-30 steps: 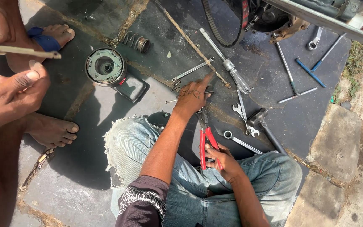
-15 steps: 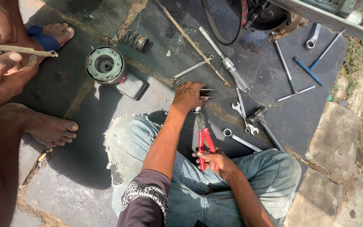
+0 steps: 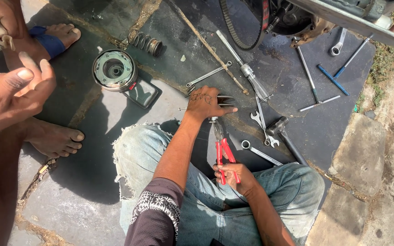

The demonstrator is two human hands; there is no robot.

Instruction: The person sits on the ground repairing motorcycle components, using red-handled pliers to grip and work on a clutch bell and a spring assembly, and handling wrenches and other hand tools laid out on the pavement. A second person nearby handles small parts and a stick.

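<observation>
Ground: oil-stained dark pavement (image 3: pixel 297 132), tools scattered over it, mostly on the far side of the person's knees.
Drive belt: one toothed belt (image 3: pixel 240 34) hanging from the machine at the top edge.
Round drum: one clutch-like drum (image 3: pixel 113 69), lying flat and well apart to the left, nearer a co-worker's bare feet than either hand.
Coil spring: one (image 3: pixel 147 44), just past the drum.
Left hand: the left hand (image 3: pixel 208 101) lies palm down, fingers together, pressed on a small flat metal part (image 3: pixel 224 99) on the ground; only the part's edge shows.
Right hand: the right hand (image 3: pixel 233 175) grips the red handles of the pliers (image 3: pixel 221 146) between the knees.
Pliers axis: long axis runs away from the body, tip pointing up at the left hand, almost touching the part.
Nearer hand: left is on the part; right reaches it only through the pliers.
Wrenches: at least four in view, one (image 3: pixel 260 152) just right of the pliers.
Hammer: one (image 3: pixel 284 136).
</observation>
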